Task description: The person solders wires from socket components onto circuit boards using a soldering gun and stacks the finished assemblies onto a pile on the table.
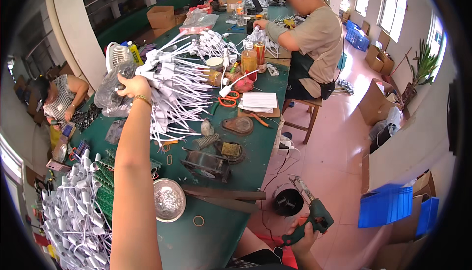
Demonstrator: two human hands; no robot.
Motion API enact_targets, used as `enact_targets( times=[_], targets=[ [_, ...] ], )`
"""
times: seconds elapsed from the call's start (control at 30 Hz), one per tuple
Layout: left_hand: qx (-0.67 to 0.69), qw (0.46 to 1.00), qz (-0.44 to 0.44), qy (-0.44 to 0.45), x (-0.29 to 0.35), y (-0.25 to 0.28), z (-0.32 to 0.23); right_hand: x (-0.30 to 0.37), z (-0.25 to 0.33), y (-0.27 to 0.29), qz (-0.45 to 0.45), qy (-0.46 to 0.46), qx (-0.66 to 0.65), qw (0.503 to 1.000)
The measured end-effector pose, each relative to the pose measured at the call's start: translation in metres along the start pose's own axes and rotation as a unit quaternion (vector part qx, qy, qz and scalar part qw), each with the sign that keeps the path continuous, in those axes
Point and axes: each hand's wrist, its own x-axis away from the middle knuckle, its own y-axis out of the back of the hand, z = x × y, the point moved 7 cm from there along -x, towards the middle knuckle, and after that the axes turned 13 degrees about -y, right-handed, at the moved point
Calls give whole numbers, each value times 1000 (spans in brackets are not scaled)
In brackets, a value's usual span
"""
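Observation:
My left arm stretches across the green table to a large heap of white cable pieces with tube-shaped ends (172,80). My left hand (133,87) is at the heap's left edge, beside a crumpled clear plastic bag (110,93). Its fingers are bent together, and what lies between them is hard to make out. Low at the right, off the table's edge, my right hand (305,235) grips the handle of a green soldering gun (319,216), its metal front pointing up and away. A metal bowl of silvery bits (169,200) sits near my left forearm.
A second heap of white cable pieces (73,211) lies at the near left. A small black fan (206,164), orange scissors (228,99), paper cards (258,102) and bottles (249,61) stand on the table. Below is a black bucket (287,201). Co-workers sit along the table.

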Motion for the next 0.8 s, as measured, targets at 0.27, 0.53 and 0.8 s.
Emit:
enact_targets(
  times=[0.27,0.53,0.8],
  targets=[
    [-79,951,268,-134,-25,-36,-11,-19,28,-5,-47,-41,-35,997],
    [-188,647,323,-665,101,-2,-77,-5,19,8,-57,-17,29,998],
    [-267,518,380,-718,103,-66,-33,-5,5,-3,-61,-66,-7,996]
  ],
)
